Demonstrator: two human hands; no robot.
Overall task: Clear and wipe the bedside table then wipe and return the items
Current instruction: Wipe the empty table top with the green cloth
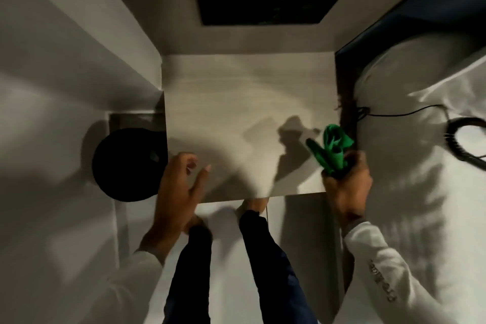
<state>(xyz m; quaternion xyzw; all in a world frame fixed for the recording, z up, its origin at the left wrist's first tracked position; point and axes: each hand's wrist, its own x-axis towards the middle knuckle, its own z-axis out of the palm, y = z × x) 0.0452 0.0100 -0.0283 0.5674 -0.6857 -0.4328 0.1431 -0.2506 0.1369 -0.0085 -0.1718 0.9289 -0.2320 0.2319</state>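
The bedside table [236,102] is a pale square top seen from above, with nothing standing on it. My right hand [347,189] hovers at its front right corner, shut on a bunched green cloth [332,147] that sticks up out of the fist. Over the front left edge, my left hand [178,192] is open with fingers spread and holds nothing.
A black round bin [126,163] stands on the floor left of the table. The bed with white bedding [420,166] lies to the right, with a black cable [455,139] on it. A dark rectangular panel [271,4] is on the wall behind. My legs stand in front of the table.
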